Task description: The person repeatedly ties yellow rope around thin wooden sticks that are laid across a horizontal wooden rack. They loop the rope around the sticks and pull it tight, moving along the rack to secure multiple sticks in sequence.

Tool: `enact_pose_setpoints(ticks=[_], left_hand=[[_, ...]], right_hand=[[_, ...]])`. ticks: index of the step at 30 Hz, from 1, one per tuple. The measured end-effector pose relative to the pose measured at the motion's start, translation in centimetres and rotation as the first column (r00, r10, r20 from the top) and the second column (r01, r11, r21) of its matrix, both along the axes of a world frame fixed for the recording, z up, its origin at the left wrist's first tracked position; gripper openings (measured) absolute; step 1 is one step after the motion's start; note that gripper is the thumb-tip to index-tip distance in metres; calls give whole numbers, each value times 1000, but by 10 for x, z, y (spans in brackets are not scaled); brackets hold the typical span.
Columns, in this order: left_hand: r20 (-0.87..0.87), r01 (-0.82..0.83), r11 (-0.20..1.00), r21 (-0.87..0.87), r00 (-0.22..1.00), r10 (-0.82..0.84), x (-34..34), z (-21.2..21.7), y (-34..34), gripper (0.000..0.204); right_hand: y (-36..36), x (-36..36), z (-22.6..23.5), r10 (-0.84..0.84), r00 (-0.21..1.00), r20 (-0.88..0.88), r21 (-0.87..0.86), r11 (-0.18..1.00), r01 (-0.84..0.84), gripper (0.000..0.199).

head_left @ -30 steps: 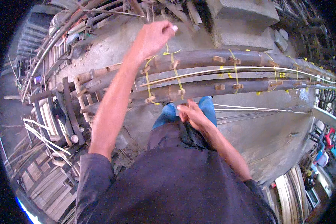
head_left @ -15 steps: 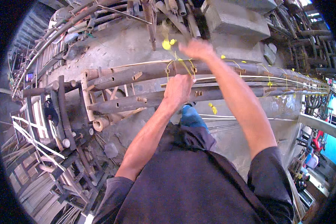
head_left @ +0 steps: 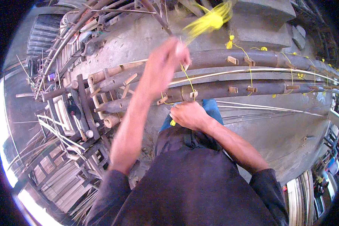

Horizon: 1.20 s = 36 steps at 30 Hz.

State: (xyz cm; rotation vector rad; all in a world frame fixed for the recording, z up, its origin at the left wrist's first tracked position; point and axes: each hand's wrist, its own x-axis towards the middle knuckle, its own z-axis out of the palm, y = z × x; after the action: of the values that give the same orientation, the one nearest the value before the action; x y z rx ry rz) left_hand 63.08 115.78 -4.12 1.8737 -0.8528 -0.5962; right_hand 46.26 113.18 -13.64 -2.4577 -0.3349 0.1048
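Bright yellow stringy twine [head_left: 214, 19] flares, blurred, just beyond the left hand [head_left: 167, 66], its grip too smeared to tell; right hand [head_left: 191, 115] curled tight, twine poking out below!

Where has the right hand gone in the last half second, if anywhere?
Yes, toward the torso: the right hand appeared past the far dark pole; now it appears on the torso side of the near dark pole.

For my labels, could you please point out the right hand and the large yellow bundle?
Right hand [head_left: 191, 115]: head view, back of the hand.
Large yellow bundle [head_left: 215, 19]: head view, blurred middle.
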Motion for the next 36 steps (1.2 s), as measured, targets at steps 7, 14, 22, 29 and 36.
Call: enact_pose_setpoints(ticks=[7, 14, 22, 29, 36], left_hand=[[-133, 354, 819, 452, 934, -330, 94, -149, -83, 42], [390, 150, 933, 328, 877, -279, 90, -38, -10, 46], [413, 90, 969, 229, 893, -180, -11, -64, 126, 24], [328, 65, 960, 271, 932, -156, -7, -81, 121, 22], [297, 71, 961, 268, 943, -153, -6, -73, 121, 22]], right_hand=[[-1, -6, 12, -16, 990, -143, 73, 997, 26, 26], [53, -24, -33, -469, 796, -383, 64, 846, 529, 54], [-9, 102, 162, 156, 934, 321, -421, 907, -7, 15], [-16, 198, 122, -511, 563, -650, -351, 858, 375, 28], [-20, 189, 63, -843, 412, -346, -406, 530, 744, 41]])
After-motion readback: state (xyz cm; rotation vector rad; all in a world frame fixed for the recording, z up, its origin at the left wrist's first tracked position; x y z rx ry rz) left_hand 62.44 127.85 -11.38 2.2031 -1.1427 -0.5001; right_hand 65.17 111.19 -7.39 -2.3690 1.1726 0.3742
